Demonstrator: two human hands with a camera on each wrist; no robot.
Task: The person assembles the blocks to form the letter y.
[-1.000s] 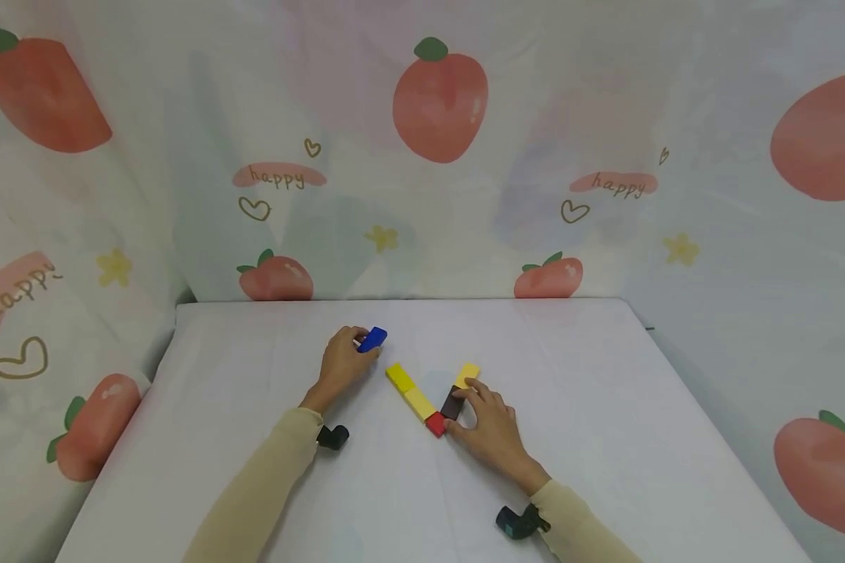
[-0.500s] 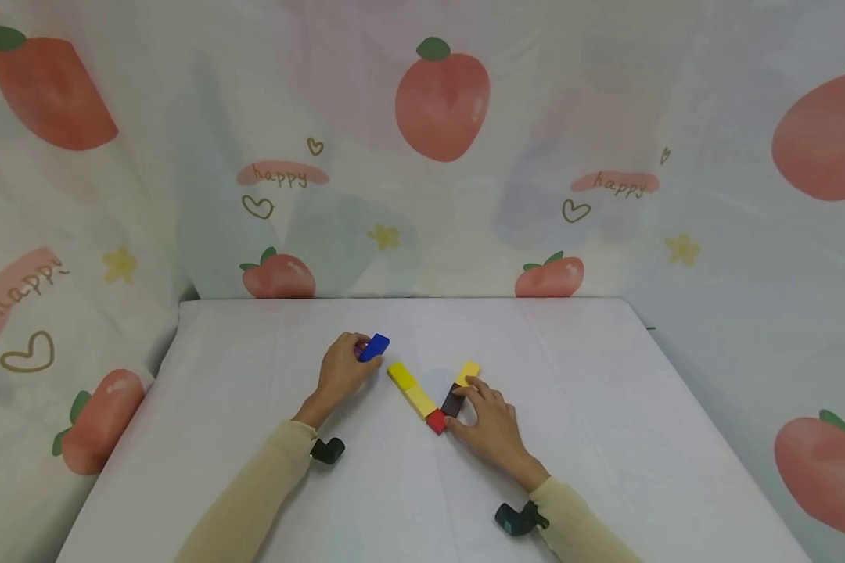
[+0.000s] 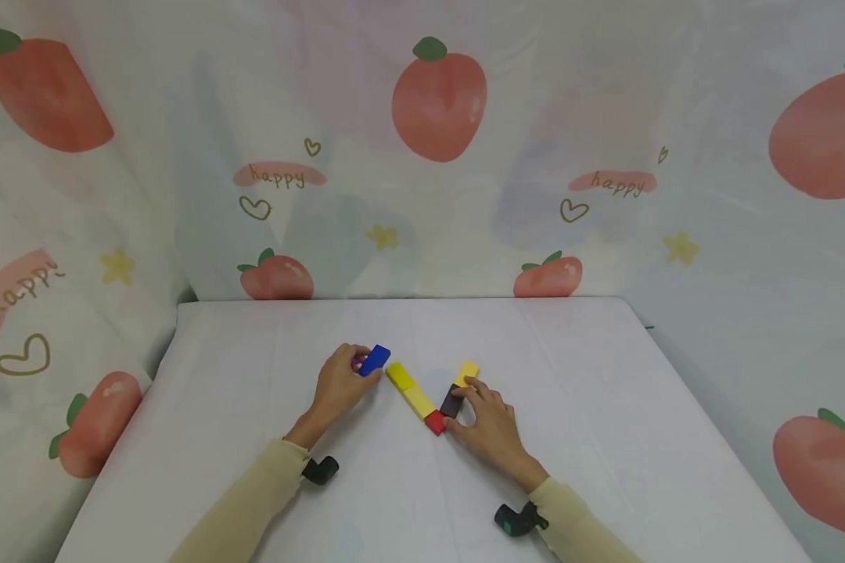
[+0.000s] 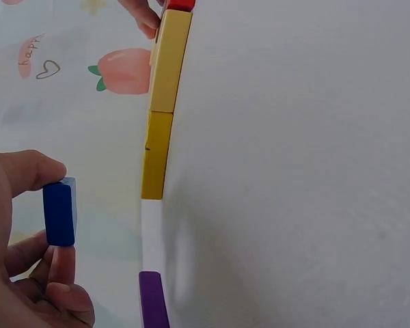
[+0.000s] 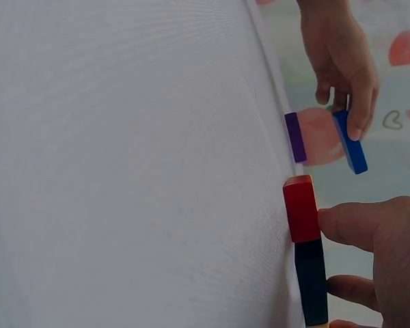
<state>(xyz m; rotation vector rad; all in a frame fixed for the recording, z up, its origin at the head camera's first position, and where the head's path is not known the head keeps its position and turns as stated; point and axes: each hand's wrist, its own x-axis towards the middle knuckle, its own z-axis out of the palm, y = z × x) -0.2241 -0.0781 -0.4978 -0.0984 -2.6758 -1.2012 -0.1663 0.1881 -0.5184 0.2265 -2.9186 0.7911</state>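
Observation:
In the head view my left hand (image 3: pixel 339 381) pinches a blue block (image 3: pixel 375 360) between thumb and fingers. The left wrist view shows this block raised off the table. A purple block (image 4: pixel 152 301) lies below that hand, mostly hidden by it in the head view. Several blocks make a V on the table: a bright yellow block (image 3: pixel 400 377), a pale yellow block (image 3: pixel 418 403), a red block (image 3: pixel 434 423) at the point, a black block (image 3: pixel 451 402) and another yellow block (image 3: pixel 469 371). My right hand (image 3: pixel 494 430) rests its thumb by the red block and its fingers on the black one.
A white cloth covers the table (image 3: pixel 253 407), backed by a fruit-print curtain (image 3: pixel 352 117) that also hangs at both sides. Black wrist cameras sit below each sleeve, the left camera (image 3: pixel 321 471) and the right camera (image 3: pixel 517 520).
The left hand has come slightly nearer with the blue block, which now sits beside the far end of the bright yellow block. My right hand has stayed on the blocks.

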